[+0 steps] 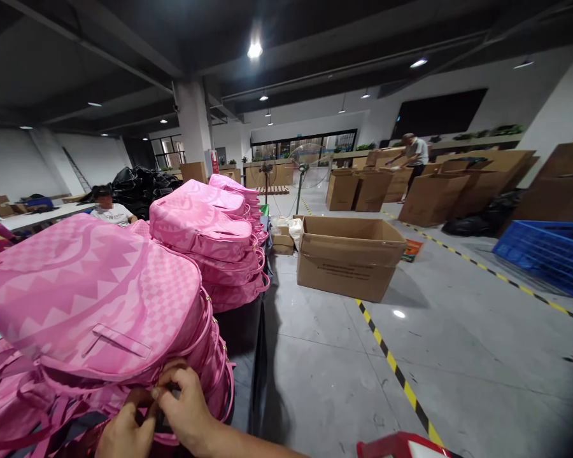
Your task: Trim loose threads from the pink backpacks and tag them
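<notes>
At the lower edge of the nearest pink backpack (86, 299), my two hands work close together. My left hand (128, 429) is closed in a pinch, its fingertips nearly touching those of the other hand. My right hand (186, 401) also pinches, thumb and forefinger pressed together at the backpack's lower rim. Whatever sits between the fingers is too small and covered to make out. This backpack has a checked and zigzag print and lies on a stack of similar ones. Dark and red shiny material (88, 442) shows below my left hand.
More pink backpacks (200, 229) are stacked farther along the table. An open carton (346, 267) stands on the floor at right, beside yellow-black tape (394, 366). A blue crate (544, 254) is far right. One person (416, 152) stands among cartons; another (117, 213) is at left.
</notes>
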`<state>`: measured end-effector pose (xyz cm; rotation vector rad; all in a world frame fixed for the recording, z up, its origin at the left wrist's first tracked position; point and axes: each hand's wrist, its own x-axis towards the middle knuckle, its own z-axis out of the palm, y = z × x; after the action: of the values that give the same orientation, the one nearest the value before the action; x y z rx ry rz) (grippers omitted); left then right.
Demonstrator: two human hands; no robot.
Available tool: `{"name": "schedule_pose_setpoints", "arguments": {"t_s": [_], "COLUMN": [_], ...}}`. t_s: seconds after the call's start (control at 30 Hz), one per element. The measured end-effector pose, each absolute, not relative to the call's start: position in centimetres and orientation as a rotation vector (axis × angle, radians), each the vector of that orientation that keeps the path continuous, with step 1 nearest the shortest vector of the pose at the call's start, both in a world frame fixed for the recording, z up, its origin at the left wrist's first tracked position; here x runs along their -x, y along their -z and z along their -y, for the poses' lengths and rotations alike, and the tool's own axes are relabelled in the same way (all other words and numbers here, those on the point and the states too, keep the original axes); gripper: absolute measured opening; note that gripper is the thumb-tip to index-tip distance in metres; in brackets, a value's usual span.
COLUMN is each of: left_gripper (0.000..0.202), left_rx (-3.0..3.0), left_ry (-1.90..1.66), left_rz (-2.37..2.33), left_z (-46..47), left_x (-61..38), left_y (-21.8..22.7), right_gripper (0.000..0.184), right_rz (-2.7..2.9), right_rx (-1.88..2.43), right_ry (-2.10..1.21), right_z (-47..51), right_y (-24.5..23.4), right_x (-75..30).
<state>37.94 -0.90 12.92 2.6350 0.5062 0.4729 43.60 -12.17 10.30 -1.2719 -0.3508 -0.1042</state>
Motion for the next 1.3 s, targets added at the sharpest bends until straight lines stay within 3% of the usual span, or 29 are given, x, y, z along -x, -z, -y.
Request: {"name": "schedule_pose_setpoints", "arguments": {"t_s": [0.67, 0.8, 0.9, 1.13, 1.3], "left_gripper": [0.035, 0.032, 0.031, 0.024, 0.031], "left_rx": [-2.644, -2.794, -2.707, -2.703, -2.641], "left_ry": [-0.356, -0.393, -0.360, -0.421, -0.404], "left_rz": [-0.450, -0.652, -0.456, -0.515, -0.475], "left_z": [1.9, 2.3, 2.3, 4.3, 6.0], "left_x": [-37.7, -37.6, -37.5, -37.0, -37.4], "left_y": [-14.4, -14.6, -14.7, -16.0, -16.3], "right_gripper": [0.009, 0.007, 0.001, 0.014, 0.024], "right_rz": [0.347, 0.312, 0.286, 0.296, 0.277], "right_rx": [1.208, 1.188, 1.163, 1.171, 1.209], "right_ry": [0.104, 0.074, 0.065, 0.033, -0.014], "right_z": [12.2, 11.8, 11.5, 12.3, 13.9], "right_y": [-10.4, -10.4, -10.3, -10.0, -9.4], "right_x": [-43.6, -43.7, -43.9, -44.0, -44.8]}}
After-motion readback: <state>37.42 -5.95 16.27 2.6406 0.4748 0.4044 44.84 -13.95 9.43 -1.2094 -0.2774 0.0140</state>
